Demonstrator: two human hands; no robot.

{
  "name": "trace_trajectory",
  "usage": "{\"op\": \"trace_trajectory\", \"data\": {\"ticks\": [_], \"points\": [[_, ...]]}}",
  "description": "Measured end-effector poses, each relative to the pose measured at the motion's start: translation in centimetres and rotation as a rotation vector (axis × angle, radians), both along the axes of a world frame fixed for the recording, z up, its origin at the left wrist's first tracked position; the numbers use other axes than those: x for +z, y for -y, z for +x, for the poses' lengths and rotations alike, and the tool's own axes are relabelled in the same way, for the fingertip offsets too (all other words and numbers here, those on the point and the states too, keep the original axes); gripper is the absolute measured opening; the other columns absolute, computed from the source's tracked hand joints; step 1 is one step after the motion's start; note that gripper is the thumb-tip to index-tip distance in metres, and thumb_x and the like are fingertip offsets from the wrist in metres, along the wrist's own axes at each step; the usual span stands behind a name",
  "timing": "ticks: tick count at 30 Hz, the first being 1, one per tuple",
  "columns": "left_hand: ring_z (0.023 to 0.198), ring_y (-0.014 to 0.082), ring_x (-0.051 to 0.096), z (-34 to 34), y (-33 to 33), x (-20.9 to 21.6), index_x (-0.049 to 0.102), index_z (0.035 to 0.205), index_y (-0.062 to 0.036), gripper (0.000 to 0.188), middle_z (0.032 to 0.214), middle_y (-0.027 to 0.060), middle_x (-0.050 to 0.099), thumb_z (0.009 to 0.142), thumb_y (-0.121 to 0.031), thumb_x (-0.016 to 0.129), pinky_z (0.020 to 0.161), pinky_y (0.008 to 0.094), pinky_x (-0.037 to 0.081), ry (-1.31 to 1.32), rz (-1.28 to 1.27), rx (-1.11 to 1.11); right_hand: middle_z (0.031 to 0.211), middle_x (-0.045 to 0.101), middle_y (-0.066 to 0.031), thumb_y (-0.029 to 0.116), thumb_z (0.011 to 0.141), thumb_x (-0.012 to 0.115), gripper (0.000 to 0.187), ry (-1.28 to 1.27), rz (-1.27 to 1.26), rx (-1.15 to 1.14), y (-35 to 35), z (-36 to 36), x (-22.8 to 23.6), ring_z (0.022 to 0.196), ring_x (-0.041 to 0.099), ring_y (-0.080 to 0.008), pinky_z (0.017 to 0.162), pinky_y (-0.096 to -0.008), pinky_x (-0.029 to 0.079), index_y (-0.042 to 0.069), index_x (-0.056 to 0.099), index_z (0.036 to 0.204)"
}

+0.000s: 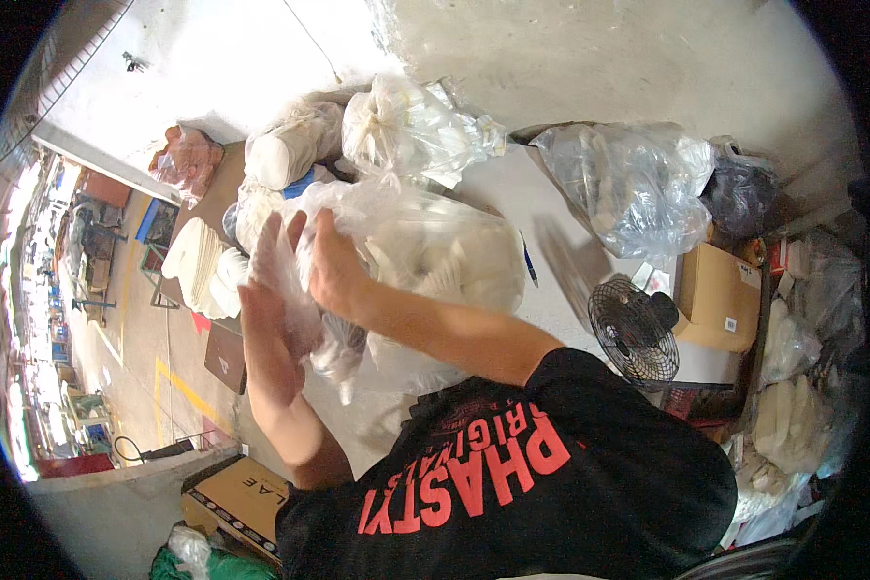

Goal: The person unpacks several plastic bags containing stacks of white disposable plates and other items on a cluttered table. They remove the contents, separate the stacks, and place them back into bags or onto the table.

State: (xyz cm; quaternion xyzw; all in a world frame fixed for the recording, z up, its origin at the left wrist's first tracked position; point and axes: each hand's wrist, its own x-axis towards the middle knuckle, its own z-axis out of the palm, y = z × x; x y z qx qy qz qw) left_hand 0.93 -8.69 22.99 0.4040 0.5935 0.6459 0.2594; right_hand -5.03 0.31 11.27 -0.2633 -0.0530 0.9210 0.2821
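Observation:
A large clear plastic bag [464, 256] filled with pale, soft-looking pieces lies on the grey table in front of me. Its loose film is bunched up at the left, between my two hands. My left hand [273, 275] points upward with long, extended fingers, the film lying against its palm and partly covering it. Facing it from the other side, my right hand [338, 266] bends its fingers round the same film. A crumpled tail of plastic [340, 350] hangs below my wrists. Exactly how the fingertips grip is hidden by the film.
Stacked cream pieces [198, 261] stand at the table's left end. More filled bags [396, 121] line the wall, with another clear bag [628, 184] farther right. A pen [530, 259] lies beside the large bag. A black fan [633, 329] and a cardboard box [720, 295] stand to the right.

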Motion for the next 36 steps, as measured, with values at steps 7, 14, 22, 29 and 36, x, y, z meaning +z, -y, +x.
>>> {"op": "trace_trajectory", "data": {"ticks": [7,14,22,29,36], "points": [[0.153,0.0332,0.028,1.0,-0.6,-0.2,0.025,0.163,-0.0061,0.085,0.162,0.0249,0.035,0.102,-0.065,0.035,0.122,0.0436,0.024,-0.081,0.073,0.033,0.156,0.040,-0.0258,0.014,0.103,0.048,0.063,0.482,1.484,0.526,0.5,-0.5,-11.1,0.147,0.038,-0.0321,0.120,-0.0432,0.032,0.006,0.025,0.161],[0.124,0.0220,0.056,3.7,-1.3,-2.6,0.022,0.164,-0.0065,0.086,0.151,0.0254,0.048,0.098,-0.047,0.059,0.100,0.0295,0.046,0.007,-0.077,-0.032,0.145,0.049,-0.0224,0.019,0.099,0.056,0.052,0.074,1.350,0.219,-0.5,-0.7,-15.0,0.136,0.046,-0.0335,0.114,-0.0438,0.037,0.003,0.040,0.146],[0.124,0.0264,0.056,5.2,-2.2,-8.4,0.017,0.163,-0.0042,0.074,0.150,0.0184,0.048,0.100,-0.003,0.056,0.103,0.0399,0.046,0.093,-0.024,-0.072,0.126,0.064,-0.0210,0.035,0.095,0.066,0.045,0.125,2.265,1.050,-15.4,12.5,-5.1,0.118,0.059,-0.0374,0.103,-0.0455,0.046,0.001,0.066,0.123],[0.104,0.0306,0.069,1.1,1.6,-7.1,0.069,0.114,0.0063,0.023,0.111,0.0184,0.073,0.096,-0.008,0.064,0.094,0.0409,0.051,-0.800,-0.465,0.081,0.142,0.054,-0.0309,0.063,0.093,0.060,0.086,1.687,1.729,0.523,-31.7,37.7,-2.0,0.134,0.052,-0.0440,0.113,-0.0503,0.041,-0.009,0.051,0.140],[0.079,0.0152,0.068,-4.2,5.4,-6.7,0.071,0.101,0.0052,0.033,0.084,0.0091,0.074,0.095,-0.025,0.059,0.073,0.0298,0.052,-0.463,-0.271,0.381,0.114,0.068,-0.0273,0.057,0.097,0.058,0.074,1.787,1.322,0.577,-36.6,52.1,-9.9,0.110,0.066,-0.0329,0.093,-0.0436,0.051,-0.008,0.060,0.132]]}}
